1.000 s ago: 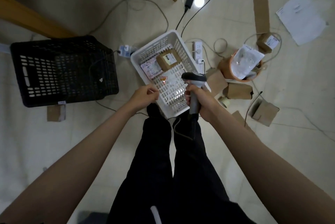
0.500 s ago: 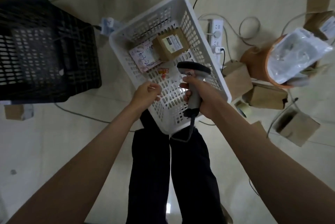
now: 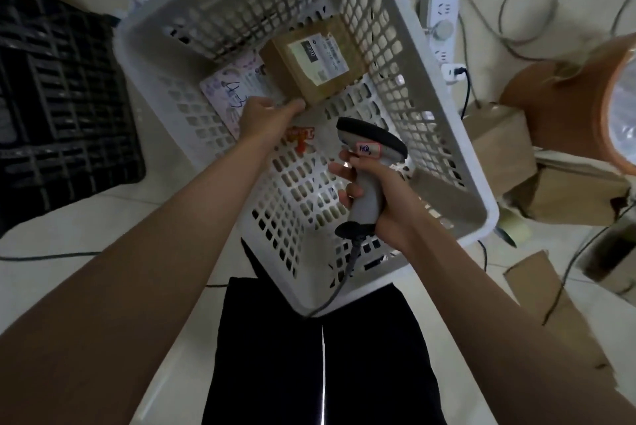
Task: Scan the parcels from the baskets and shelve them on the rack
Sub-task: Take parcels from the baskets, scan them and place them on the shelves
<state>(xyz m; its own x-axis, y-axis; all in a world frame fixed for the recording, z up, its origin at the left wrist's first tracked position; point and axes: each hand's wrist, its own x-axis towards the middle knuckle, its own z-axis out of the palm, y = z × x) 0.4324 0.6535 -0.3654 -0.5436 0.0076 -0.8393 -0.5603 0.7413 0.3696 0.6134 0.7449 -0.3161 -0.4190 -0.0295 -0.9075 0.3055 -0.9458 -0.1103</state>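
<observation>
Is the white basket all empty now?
No, the white basket holds a brown box with a label and a flat patterned parcel beside it.

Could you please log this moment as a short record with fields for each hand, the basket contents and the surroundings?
left hand: reaching into the white basket, fingers at the near corner of the brown box
right hand: grips the scanner
basket contents: brown box with white label, flat patterned parcel, small orange item
surroundings: black crate on the left, power strip and cardboard boxes on the right
</observation>
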